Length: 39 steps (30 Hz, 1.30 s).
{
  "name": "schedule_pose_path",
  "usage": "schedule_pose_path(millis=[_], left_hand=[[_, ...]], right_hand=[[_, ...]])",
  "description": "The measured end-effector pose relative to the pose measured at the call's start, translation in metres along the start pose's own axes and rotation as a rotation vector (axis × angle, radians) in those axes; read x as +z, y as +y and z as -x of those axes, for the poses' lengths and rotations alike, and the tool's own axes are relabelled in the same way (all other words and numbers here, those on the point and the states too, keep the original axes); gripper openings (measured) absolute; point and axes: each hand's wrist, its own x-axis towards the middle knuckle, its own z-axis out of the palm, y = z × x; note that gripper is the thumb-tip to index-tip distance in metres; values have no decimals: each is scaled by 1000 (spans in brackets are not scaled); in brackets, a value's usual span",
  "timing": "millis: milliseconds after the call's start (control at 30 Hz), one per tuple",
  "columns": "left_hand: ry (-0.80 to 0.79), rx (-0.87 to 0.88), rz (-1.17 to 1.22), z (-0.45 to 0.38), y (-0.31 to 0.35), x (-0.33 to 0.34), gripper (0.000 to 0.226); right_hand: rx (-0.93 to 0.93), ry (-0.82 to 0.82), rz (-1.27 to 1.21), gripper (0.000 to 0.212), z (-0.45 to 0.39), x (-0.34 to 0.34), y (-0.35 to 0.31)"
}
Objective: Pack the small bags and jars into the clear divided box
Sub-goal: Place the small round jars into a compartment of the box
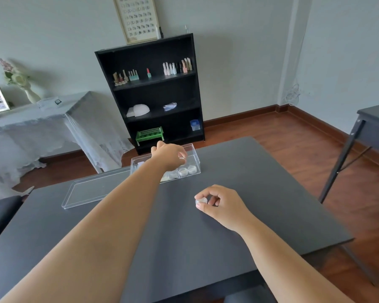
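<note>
The clear divided box (196,157) stands at the far edge of the dark table (184,237). Two small clear jars (187,170) sit in its right front compartment, and pale items lie in the left part, partly hidden by my arm. My left hand (170,156) reaches over the box with fingertips pinched on a small jar (182,159) above the right compartment. On the table in front of the box rests my right hand (219,203), its fingers closed around another small clear jar (200,201).
A clear flat lid or tray (92,190) lies on the table to the left of the box. A black shelf unit (158,92) stands behind the table, a cloth-covered side table (42,123) at the left, and another dark table (372,127) at the right.
</note>
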Motion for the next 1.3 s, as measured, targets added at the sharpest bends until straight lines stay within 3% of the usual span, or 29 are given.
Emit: schedule_pose_path(millis=[133,500,767,967,1100,1300], left_hand=[[-39,-8,-53,1,-5,3,28],[83,82,7,10,-14,12,40],[406,111,223,50,-47,10,26],[727,-117,313,113,-101,34,19],[660,-276,261,134,-139,54,23],[504,-425,225,135,-147,56,32]], right_hand=[[-2,3,-5,11,-1,0,1],[9,26,-44,10,1,-1,-1],[12,36,-78,13,-3,-4,1],[-35,83,-4,28,-29,-21,-13],[-91,76,156,27,-76,-35,-38],[-137,-99,537,17,-138,-26,-58]])
